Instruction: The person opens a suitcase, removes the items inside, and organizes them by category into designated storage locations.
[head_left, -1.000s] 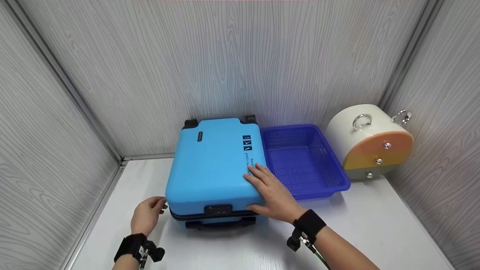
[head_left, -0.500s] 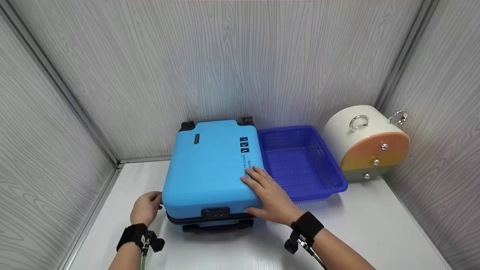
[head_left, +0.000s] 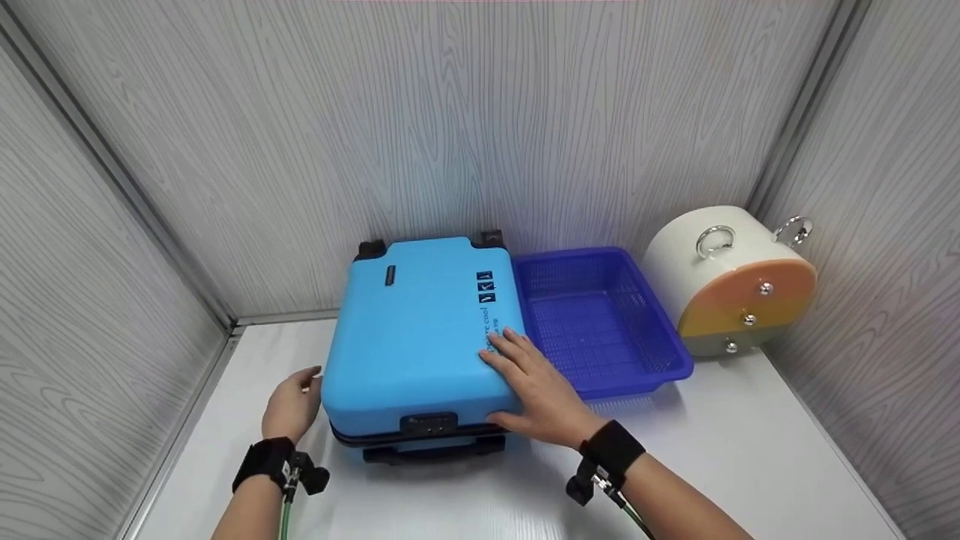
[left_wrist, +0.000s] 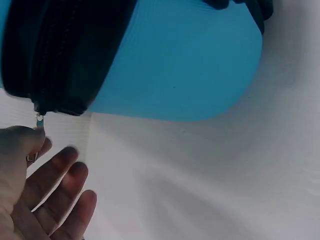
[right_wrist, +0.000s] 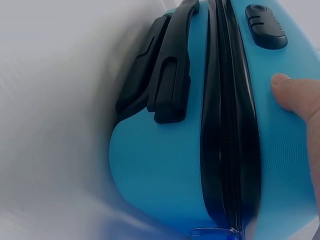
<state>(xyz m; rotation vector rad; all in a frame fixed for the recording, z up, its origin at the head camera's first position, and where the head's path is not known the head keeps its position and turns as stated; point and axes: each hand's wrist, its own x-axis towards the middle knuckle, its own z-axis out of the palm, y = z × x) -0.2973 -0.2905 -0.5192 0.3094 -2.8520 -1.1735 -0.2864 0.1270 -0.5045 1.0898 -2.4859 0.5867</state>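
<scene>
A light blue suitcase [head_left: 420, 322] lies flat, its black handle [head_left: 433, 451] facing the front. At its left side, the left hand [head_left: 291, 409] pinches a small metal zipper pull [left_wrist: 40, 122] between thumb and index finger; the other fingers [left_wrist: 67, 192] are spread. The right hand [head_left: 544, 394] rests with spread fingers on the front right corner of the lid, its thumb [right_wrist: 287, 92] against the front face beside the combination lock [right_wrist: 266, 27]. Along the suitcase's edge the black zipper [right_wrist: 228, 150] looks closed, and another metal pull [right_wrist: 210, 231] hangs at the corner.
A blue plastic basket [head_left: 679, 360] stands right of the suitcase, close against it. Farther right is a rounded cream box [head_left: 697, 232] with a striped front, several silver knobs and ring handles. Wood-patterned walls rise behind and on both sides of the white table [head_left: 750, 450].
The left hand has moved a little farther back along the suitcase's left side. The right hand keeps its place on the lid. The head view has shifted slightly.
</scene>
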